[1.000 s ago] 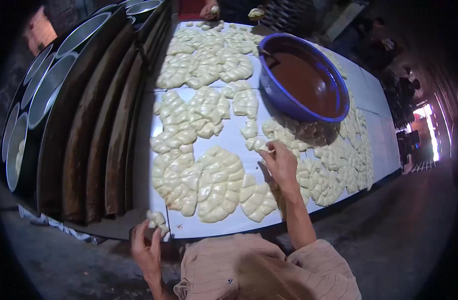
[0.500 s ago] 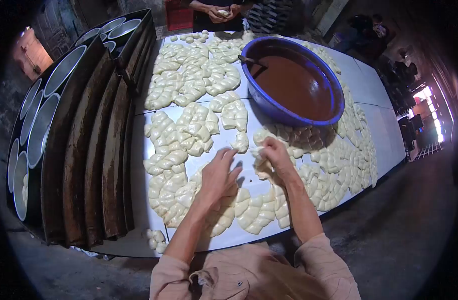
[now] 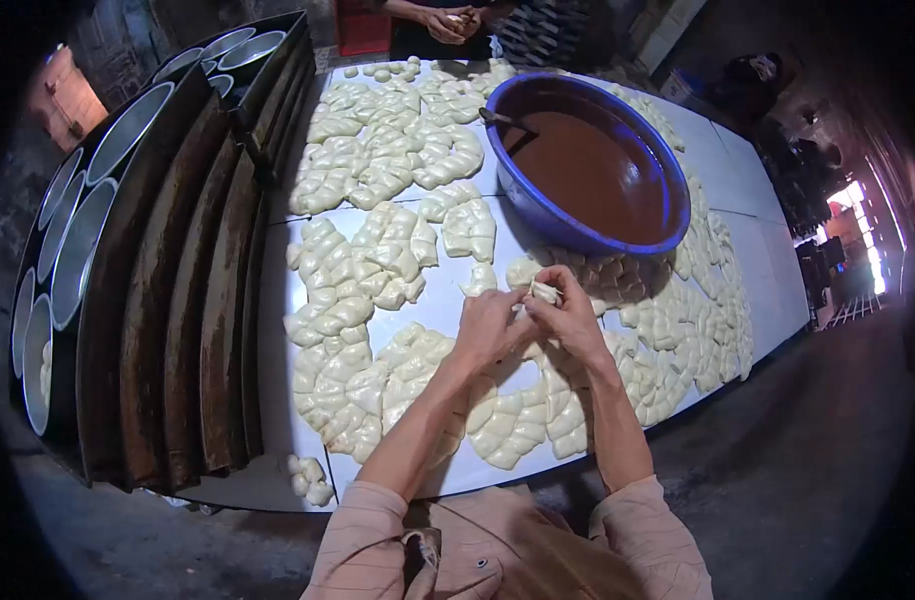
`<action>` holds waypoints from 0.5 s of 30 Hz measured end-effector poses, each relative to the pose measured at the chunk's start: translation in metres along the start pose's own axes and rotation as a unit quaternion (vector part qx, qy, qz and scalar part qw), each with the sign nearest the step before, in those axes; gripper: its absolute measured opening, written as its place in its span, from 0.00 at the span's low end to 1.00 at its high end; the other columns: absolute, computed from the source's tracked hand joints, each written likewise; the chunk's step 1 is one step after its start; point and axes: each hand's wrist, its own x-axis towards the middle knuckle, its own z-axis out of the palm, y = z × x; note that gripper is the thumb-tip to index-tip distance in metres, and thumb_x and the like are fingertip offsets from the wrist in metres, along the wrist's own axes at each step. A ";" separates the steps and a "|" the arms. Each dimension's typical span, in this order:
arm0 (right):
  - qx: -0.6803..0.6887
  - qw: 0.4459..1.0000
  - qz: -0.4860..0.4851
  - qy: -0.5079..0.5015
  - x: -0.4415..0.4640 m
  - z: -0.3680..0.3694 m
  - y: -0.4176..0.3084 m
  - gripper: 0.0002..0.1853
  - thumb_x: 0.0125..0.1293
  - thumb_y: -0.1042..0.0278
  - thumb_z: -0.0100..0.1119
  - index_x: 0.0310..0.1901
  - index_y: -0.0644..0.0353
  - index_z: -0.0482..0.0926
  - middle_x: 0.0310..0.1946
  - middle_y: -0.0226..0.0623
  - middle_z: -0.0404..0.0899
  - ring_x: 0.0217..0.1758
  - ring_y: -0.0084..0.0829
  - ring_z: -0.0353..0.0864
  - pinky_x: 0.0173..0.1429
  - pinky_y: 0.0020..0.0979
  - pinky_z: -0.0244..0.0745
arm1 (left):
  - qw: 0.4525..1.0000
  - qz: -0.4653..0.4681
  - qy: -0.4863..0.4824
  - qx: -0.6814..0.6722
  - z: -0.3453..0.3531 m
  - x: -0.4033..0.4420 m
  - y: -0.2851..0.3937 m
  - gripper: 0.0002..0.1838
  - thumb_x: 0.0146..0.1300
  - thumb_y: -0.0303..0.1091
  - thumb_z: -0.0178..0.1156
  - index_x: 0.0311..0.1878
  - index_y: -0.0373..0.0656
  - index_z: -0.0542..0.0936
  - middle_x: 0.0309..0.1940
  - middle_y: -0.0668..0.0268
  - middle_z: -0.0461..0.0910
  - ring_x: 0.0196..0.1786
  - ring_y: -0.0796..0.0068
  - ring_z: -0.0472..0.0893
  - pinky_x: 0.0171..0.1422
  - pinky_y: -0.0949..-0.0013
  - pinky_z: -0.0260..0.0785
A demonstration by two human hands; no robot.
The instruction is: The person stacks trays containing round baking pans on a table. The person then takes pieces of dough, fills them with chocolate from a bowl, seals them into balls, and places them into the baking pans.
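Note:
Both my hands are together over the middle of the white table (image 3: 757, 262). Between the thumb and fingers of my right hand (image 3: 569, 318) is a small piece of pale dough (image 3: 545, 292). My left hand (image 3: 492, 328) touches it from the left, its fingers closed; what they grip is hidden. Flattened, joined dough pieces (image 3: 385, 255) lie around the hands in patches. Beyond my right hand stands a blue basin (image 3: 510, 185) of brown liquid, a dark handle over its rim.
Dark racks (image 3: 182, 300) with round metal pans (image 3: 82, 250) stand at the left. Small dough balls (image 3: 310, 480) lie at the near left table edge. Across the table a co-worker's hands (image 3: 451, 24) hold something small. A red crate (image 3: 363, 27) is behind.
My left hand has come from the near left table edge to the middle, beside my right hand. The right hand has lifted a piece of dough. The view has shifted slightly.

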 end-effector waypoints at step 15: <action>0.005 1.000 0.003 0.017 -0.003 -0.003 -0.003 0.13 0.57 0.70 0.66 0.43 0.63 0.80 0.34 0.31 0.80 0.34 0.19 0.78 0.39 0.23 0.72 | 0.999 0.031 0.027 -0.012 -0.005 -0.006 0.011 0.21 0.62 0.38 0.64 0.58 0.46 0.82 0.38 0.55 0.86 0.48 0.56 0.84 0.73 0.43 0.56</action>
